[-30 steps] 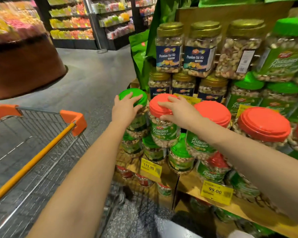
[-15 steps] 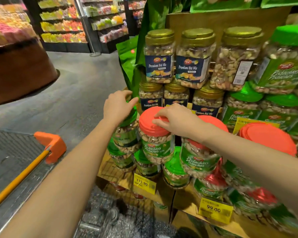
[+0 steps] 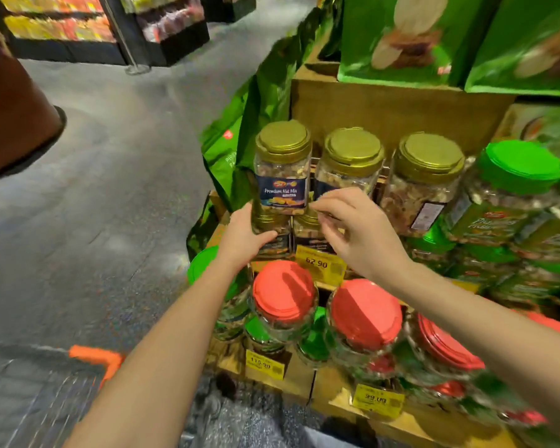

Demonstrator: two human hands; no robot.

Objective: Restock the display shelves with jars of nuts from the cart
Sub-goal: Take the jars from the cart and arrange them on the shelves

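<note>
At frame centre, a gold-lidded nut mix jar [image 3: 277, 244] is gripped by the left hand [image 3: 243, 237]; nothing is held in the loosely curled right hand [image 3: 359, 234].

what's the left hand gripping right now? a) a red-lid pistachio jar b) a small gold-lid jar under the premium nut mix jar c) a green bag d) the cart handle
b: the left hand has its thumb curled across the small gold-lid jar in the row beneath the Premium Nut Mix jar, while the red-lid jar stands lower down with no hand on it.
</note>
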